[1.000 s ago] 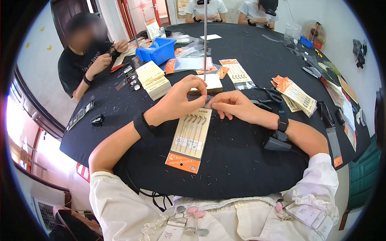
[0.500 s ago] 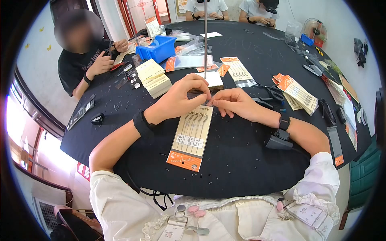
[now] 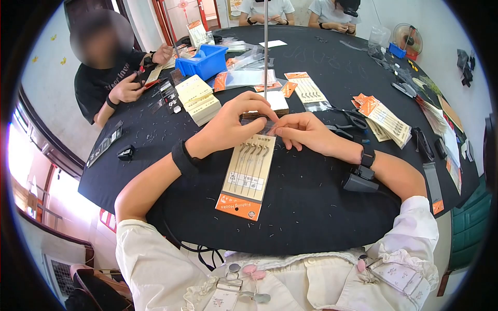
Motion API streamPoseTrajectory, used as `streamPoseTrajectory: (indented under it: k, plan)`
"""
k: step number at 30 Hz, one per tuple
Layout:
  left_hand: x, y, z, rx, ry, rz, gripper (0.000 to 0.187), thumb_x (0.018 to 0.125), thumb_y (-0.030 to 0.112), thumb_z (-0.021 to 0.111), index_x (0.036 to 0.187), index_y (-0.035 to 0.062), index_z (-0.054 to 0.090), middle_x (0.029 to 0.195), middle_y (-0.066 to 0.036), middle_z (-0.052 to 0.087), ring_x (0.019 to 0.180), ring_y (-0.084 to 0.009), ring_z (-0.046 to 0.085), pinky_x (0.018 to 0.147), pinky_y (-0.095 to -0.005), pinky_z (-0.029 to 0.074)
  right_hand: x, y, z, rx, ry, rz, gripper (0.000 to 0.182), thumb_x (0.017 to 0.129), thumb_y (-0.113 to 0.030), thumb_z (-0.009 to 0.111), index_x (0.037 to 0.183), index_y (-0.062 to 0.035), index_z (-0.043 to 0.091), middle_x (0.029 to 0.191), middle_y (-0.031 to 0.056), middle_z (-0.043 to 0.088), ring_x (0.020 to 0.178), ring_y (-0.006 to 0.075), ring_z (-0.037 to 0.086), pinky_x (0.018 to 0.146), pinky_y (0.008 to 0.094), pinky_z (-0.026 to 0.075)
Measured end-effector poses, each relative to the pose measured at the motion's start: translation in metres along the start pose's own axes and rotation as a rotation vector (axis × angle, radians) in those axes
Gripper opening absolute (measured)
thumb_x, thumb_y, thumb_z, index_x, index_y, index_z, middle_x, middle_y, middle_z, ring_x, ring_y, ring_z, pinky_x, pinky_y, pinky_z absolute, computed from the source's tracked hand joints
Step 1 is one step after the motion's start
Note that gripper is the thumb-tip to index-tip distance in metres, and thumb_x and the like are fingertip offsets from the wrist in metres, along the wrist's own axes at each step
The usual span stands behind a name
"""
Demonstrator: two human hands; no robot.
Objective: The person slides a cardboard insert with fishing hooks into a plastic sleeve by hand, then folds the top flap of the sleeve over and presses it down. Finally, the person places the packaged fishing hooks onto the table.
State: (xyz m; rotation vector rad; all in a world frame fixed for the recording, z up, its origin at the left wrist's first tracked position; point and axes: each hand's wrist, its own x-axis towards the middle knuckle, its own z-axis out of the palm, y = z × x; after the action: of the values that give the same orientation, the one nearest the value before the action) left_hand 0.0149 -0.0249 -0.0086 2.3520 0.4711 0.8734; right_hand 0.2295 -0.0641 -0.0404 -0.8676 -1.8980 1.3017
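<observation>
- At the fingertips, we find the left hand (image 3: 233,124) with its thumb and index curved around a gap, tips at the clear flap (image 3: 268,127); we cannot tell whether they grip it.
- The right hand (image 3: 306,133) has thumb and index close together at the same flap, other fingers curled; their grip on it is likewise unclear.
- The two index tips nearly meet; in our judgement, opposed pulling there could crease or tear the thin film.
- The packet (image 3: 244,176) lies on the cloth (image 3: 311,217), orange end toward the wearer. No hand holds that end, so a tug at the flap could skew it.
- Five hooks (image 3: 253,150) sit just below the fingertips; a hard press there could shift them or prick through.
- Loose clippings (image 3: 271,236) dot the cloth; we consider static could draw one onto the film.
- Just beyond the hands stands the card stack (image 3: 278,105); a knuckle pushed forward could knock it.
- Scissors (image 3: 357,123) lie near the right wrist, where an outward sweep could catch them.
</observation>
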Motion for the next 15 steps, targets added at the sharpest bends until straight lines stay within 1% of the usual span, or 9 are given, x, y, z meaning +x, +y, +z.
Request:
streamPoseTrajectory:
  k: [2,5,7,8,10,13,14,15]
  plan:
    - [0.0006,0.0002,-0.0006,-0.028,0.018,0.005,0.013,0.077,0.008,0.058,0.087,0.0040,0.065,0.100,-0.009,0.053,0.094,-0.0200,0.055,0.082,-0.0307,0.044,-0.0001,0.0002,0.0002,0.006,0.006,-0.001,0.024,0.092,-0.025,0.052,0.099,-0.0048,0.064,0.064,-0.0009,0.057,0.050,0.0022,0.047,0.043,0.0167,0.034]
    - [0.0003,0.0009,-0.0020,0.026,0.014,-0.018,0.010,0.077,0.009,0.060,0.084,0.0035,0.064,0.098,-0.009,0.054,0.094,-0.0202,0.055,0.083,-0.0310,0.044,0.0006,0.0004,-0.0003,-0.008,0.001,0.019,0.025,0.092,-0.025,0.052,0.099,-0.0046,0.064,0.064,-0.0009,0.057,0.050,0.0022,0.047,0.043,0.0169,0.035]
    - [-0.0012,0.0013,-0.0012,0.105,-0.018,-0.007,0.006,0.079,0.010,0.062,0.084,0.0057,0.061,0.103,-0.006,0.054,0.098,-0.0168,0.053,0.087,-0.0305,0.040,0.0003,-0.0015,0.0003,-0.011,0.003,0.016,0.024,0.092,-0.024,0.051,0.099,-0.0047,0.064,0.063,-0.0012,0.056,0.051,0.0023,0.047,0.044,0.0170,0.035]
    - [-0.0018,0.0013,0.0001,0.106,-0.018,-0.008,0.006,0.079,0.010,0.062,0.084,0.0057,0.061,0.103,-0.006,0.054,0.098,-0.0168,0.053,0.087,-0.0305,0.040,0.0000,-0.0003,0.0004,-0.011,0.003,0.016,0.024,0.092,-0.024,0.051,0.099,-0.0047,0.064,0.063,-0.0012,0.056,0.051,0.0023,0.047,0.044,0.0170,0.035]
    - [-0.0023,0.0006,0.0016,0.077,-0.036,-0.031,0.008,0.078,0.010,0.063,0.084,0.0055,0.061,0.102,-0.006,0.054,0.097,-0.0166,0.053,0.087,-0.0305,0.040,0.0014,0.0023,0.0007,0.042,0.016,-0.008,0.023,0.092,-0.023,0.051,0.099,-0.0049,0.064,0.063,-0.0016,0.055,0.050,0.0025,0.047,0.044,0.0171,0.035]
    - [-0.0015,-0.0027,0.0003,0.118,-0.044,0.012,0.010,0.079,0.010,0.062,0.087,0.0044,0.061,0.099,-0.005,0.056,0.094,-0.0148,0.054,0.084,-0.0292,0.042,-0.0001,-0.0031,0.0011,0.008,0.015,-0.002,0.021,0.092,-0.021,0.051,0.099,-0.0050,0.064,0.061,-0.0015,0.055,0.049,0.0028,0.046,0.044,0.0171,0.034]
    - [-0.0016,-0.0040,-0.0002,0.130,-0.037,0.002,0.010,0.079,0.010,0.062,0.087,0.0044,0.061,0.099,-0.005,0.056,0.094,-0.0148,0.054,0.084,-0.0292,0.042,0.0001,-0.0032,0.0012,0.011,0.002,-0.012,0.021,0.092,-0.021,0.051,0.099,-0.0050,0.064,0.061,-0.0015,0.055,0.049,0.0028,0.046,0.044,0.0171,0.034]
    - [-0.0013,-0.0051,-0.0002,0.047,-0.031,-0.061,0.012,0.080,0.011,0.062,0.090,0.0043,0.061,0.099,-0.005,0.057,0.093,-0.0141,0.054,0.083,-0.0291,0.042,0.0001,-0.0028,0.0008,-0.002,0.014,0.001,0.021,0.092,-0.020,0.051,0.099,-0.0050,0.064,0.061,-0.0012,0.054,0.049,0.0029,0.045,0.044,0.0172,0.034]
